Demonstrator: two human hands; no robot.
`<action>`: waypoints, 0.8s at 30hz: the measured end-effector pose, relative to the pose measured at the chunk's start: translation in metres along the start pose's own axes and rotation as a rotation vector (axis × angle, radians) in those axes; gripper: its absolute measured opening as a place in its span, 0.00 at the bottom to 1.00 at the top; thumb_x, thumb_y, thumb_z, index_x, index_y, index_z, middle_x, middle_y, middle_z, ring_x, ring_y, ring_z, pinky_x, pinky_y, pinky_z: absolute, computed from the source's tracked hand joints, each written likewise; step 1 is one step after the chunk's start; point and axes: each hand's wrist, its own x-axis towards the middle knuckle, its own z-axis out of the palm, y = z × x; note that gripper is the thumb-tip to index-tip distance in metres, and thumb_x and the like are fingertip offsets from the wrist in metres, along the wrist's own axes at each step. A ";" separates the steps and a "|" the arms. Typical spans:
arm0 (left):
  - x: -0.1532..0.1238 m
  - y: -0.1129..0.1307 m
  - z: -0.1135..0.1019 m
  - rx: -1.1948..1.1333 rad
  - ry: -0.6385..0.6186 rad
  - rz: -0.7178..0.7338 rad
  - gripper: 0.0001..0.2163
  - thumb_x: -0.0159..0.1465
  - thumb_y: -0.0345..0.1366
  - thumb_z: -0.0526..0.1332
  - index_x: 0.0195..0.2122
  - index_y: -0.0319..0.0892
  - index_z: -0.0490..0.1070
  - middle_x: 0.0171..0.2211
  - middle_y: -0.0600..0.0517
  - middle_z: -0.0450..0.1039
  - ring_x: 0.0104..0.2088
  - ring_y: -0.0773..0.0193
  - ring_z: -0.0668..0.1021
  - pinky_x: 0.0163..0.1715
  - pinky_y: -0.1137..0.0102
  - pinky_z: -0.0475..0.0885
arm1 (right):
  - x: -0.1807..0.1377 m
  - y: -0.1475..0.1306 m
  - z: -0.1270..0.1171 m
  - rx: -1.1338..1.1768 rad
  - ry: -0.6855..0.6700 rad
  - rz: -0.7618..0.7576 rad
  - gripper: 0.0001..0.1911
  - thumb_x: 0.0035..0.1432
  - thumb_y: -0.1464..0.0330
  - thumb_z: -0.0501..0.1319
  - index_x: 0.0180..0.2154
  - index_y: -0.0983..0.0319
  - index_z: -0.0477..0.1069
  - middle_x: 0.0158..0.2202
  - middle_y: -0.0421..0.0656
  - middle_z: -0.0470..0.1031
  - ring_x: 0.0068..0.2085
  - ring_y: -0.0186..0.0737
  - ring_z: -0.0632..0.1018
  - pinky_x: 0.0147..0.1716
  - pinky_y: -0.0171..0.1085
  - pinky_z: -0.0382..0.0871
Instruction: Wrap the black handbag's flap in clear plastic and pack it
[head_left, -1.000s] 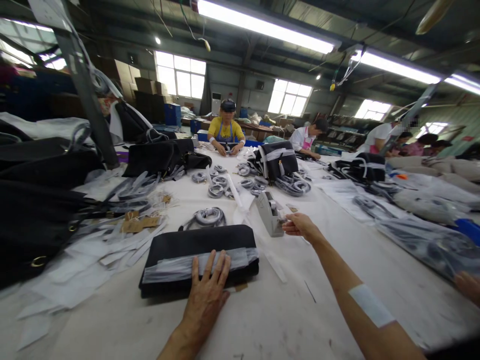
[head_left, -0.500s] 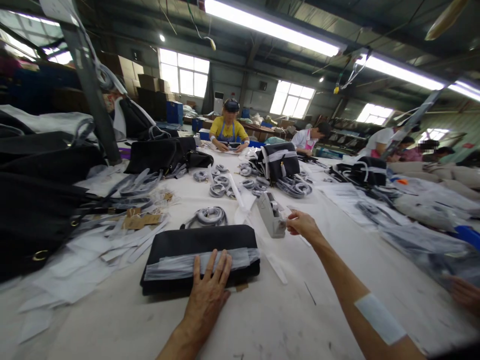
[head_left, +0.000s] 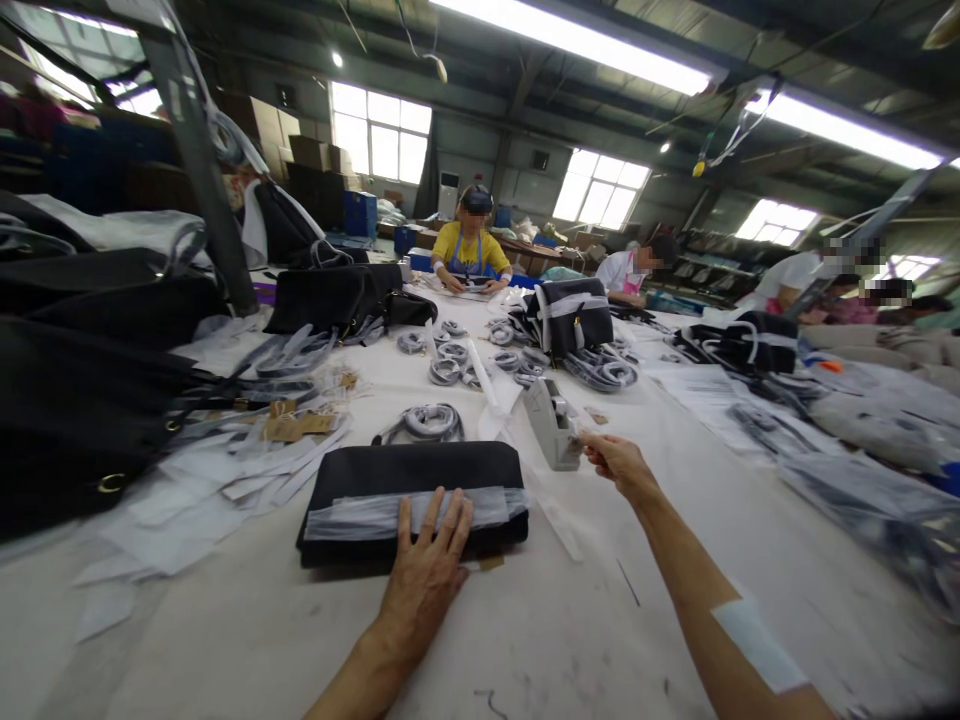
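A flat black bag (head_left: 390, 475) lies on the white table (head_left: 540, 620) in front of me, with a band of translucent wrapping paper (head_left: 352, 513) across its near edge. My left hand (head_left: 427, 575) lies flat on that paper with fingers spread, pressing it down. My right hand (head_left: 619, 462) reaches out to a grey tape dispenser (head_left: 551, 425) just right of the bag. Its fingers are pinched together at the dispenser's near end, apparently on the tape end, which is too small to see clearly.
Coiled grey straps (head_left: 427, 420) and paper scraps (head_left: 225, 480) lie behind and left of the bag. Large black bags (head_left: 82, 400) pile up at the left. More wrapped bags (head_left: 570, 315) stand further along. Other people (head_left: 469, 250) work at the far end and right.
My right hand has drawn slightly back toward me from the dispenser, still pinched. My left hand stays pressed on the wrapped bag. The view has shifted a little.
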 end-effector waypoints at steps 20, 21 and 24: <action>0.004 0.004 -0.013 -0.111 -0.153 -0.022 0.34 0.63 0.48 0.60 0.67 0.44 0.50 0.68 0.43 0.51 0.67 0.45 0.51 0.61 0.35 0.44 | -0.108 -0.055 0.110 -0.725 -0.652 -0.353 0.07 0.46 0.66 0.65 0.21 0.60 0.71 0.17 0.39 0.73 0.21 0.34 0.73 0.20 0.31 0.60; 0.004 0.004 -0.013 -0.121 -0.154 -0.023 0.34 0.63 0.47 0.60 0.67 0.44 0.50 0.68 0.43 0.51 0.67 0.45 0.52 0.61 0.35 0.43 | -0.108 -0.057 0.116 -0.780 -0.626 -0.371 0.07 0.44 0.68 0.66 0.19 0.60 0.71 0.15 0.38 0.71 0.21 0.34 0.72 0.21 0.32 0.60; 0.005 0.004 -0.013 -0.128 -0.155 -0.024 0.34 0.63 0.48 0.61 0.67 0.44 0.51 0.67 0.41 0.52 0.67 0.45 0.52 0.61 0.36 0.43 | -0.105 -0.059 0.123 -0.930 -0.555 -0.418 0.10 0.41 0.71 0.68 0.15 0.59 0.69 0.13 0.38 0.67 0.24 0.37 0.74 0.25 0.33 0.61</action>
